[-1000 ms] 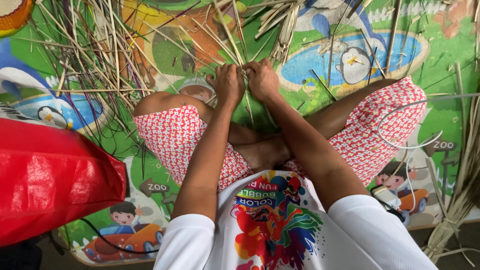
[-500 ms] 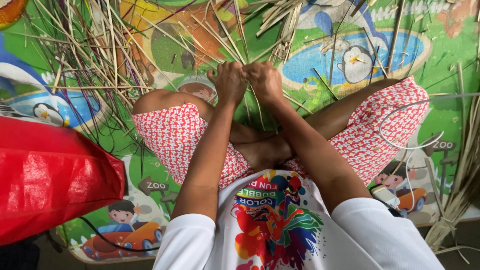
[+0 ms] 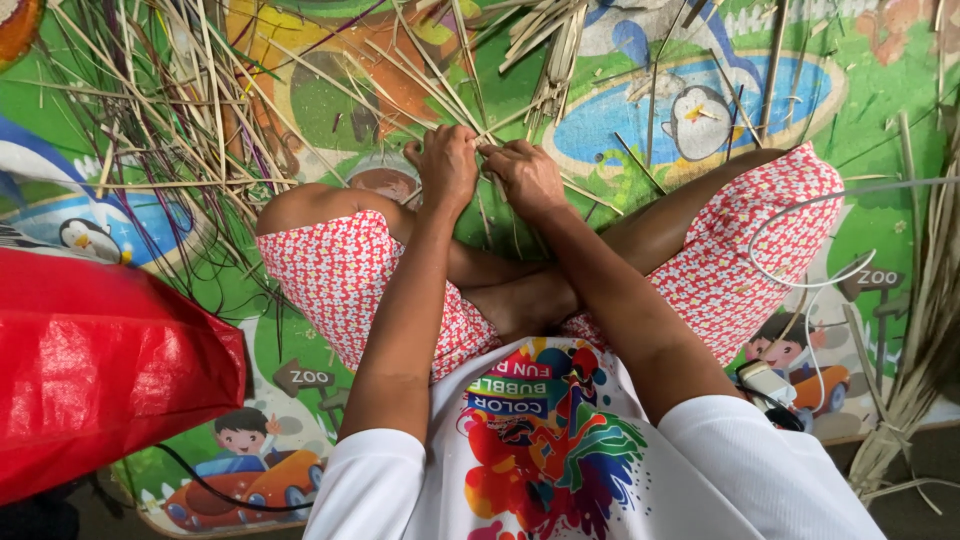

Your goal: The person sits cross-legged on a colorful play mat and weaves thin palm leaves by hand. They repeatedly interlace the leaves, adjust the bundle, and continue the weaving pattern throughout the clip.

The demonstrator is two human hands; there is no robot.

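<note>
In the head view, two hands are working side by side above the crossed legs. The left hand [image 3: 448,168] is curling closed around thin dry straw strands [image 3: 490,150], and the right hand [image 3: 527,176] is pinching the same strands, fingers bent tight. Too many loose strands to count are lying scattered across the colourful cartoon play mat [image 3: 330,110]. One red bag [image 3: 95,375] is sitting at the left, one white cable [image 3: 800,215] is looping at the right, and one tied bundle of dry leaves [image 3: 915,360] is lying along the right edge.
</note>
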